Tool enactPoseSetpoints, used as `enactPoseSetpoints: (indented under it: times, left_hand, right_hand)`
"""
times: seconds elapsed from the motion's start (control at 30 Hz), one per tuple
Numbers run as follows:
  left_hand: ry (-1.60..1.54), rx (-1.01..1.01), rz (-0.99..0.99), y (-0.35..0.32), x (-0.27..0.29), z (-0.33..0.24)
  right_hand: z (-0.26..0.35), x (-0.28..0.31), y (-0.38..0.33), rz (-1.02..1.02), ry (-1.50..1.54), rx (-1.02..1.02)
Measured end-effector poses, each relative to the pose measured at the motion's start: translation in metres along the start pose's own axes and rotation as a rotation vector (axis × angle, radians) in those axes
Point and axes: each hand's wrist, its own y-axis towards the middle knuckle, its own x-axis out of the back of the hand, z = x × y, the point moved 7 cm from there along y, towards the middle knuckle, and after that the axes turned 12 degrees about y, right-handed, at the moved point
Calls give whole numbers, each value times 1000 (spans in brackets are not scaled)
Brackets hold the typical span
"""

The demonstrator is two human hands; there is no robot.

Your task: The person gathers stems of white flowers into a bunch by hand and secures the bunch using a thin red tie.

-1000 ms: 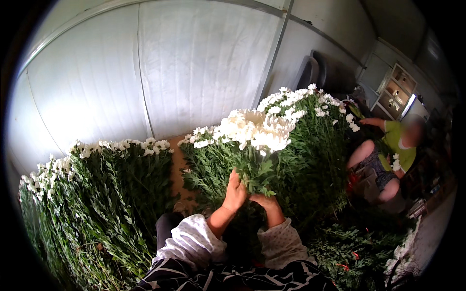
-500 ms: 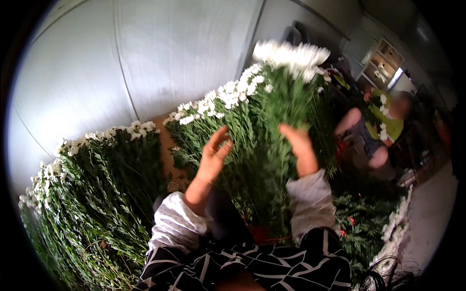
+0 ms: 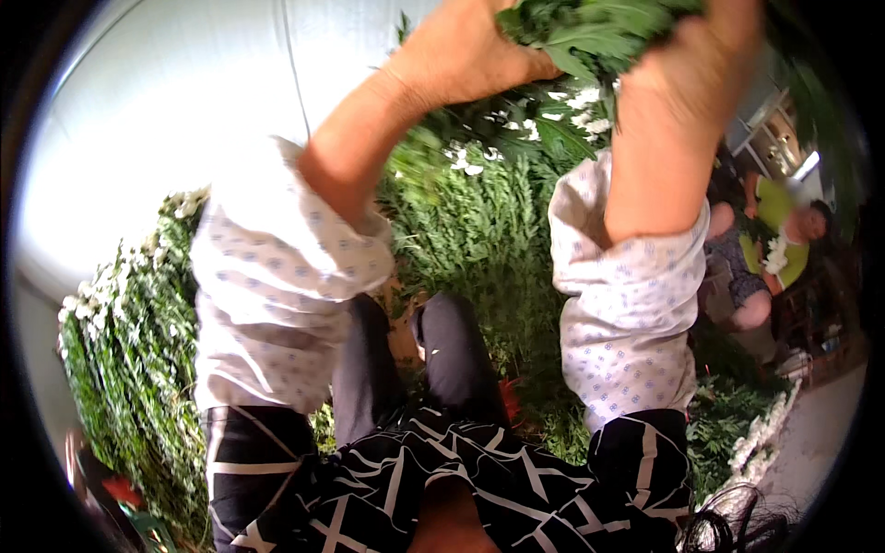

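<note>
High up at the top edge, both hands are around a bunch of leafy green flower stems (image 3: pixel 595 37). My left hand (image 3: pixel 475 51) grips it from the left, with the thumb along the leaves and the other fingers hidden. My right hand (image 3: pixel 687 78), somewhat blurred, closes on it from the right, its fingertips cut off by the frame. The bunch's own flower heads are out of sight. Below the raised hands lies a thick pile of white chrysanthemums (image 3: pixel 479 217), its blooms toward the wall.
Another chrysanthemum pile (image 3: pixel 138 341) lies along the left, and a third pile (image 3: pixel 728 415) is at lower right. A pale wall (image 3: pixel 184 101) stands behind. To the right sits a person in a yellow-green top (image 3: pixel 784 240), with white flowers in hand. My knees (image 3: pixel 456 341) are between the piles.
Both hands have risen toward the top edge and come nearer to the camera. They were apart around an upright white-headed bunch; now they hold leafy stems, and those blooms are out of view.
</note>
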Motion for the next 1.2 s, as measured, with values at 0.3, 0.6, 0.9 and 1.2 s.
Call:
enactPoseSetpoints:
  times: [0.3,0.6,0.9,1.2]
  left_hand:
    - [1128,21,548,-109,-3,-25]
    - [681,990,1016,-382,-90,80]
    - [237,1292,718,-424,-96,107]
    - [368,1242,783,-410,-102,110]
  right_hand:
    - [-54,11,-224,-609,1069,-272]
    - [12,9,-496,-243,-458,-1437]
    - [271,73,-784,-1450,-819,-2195]
    - [153,55,-755,-1745,-178,-2012]
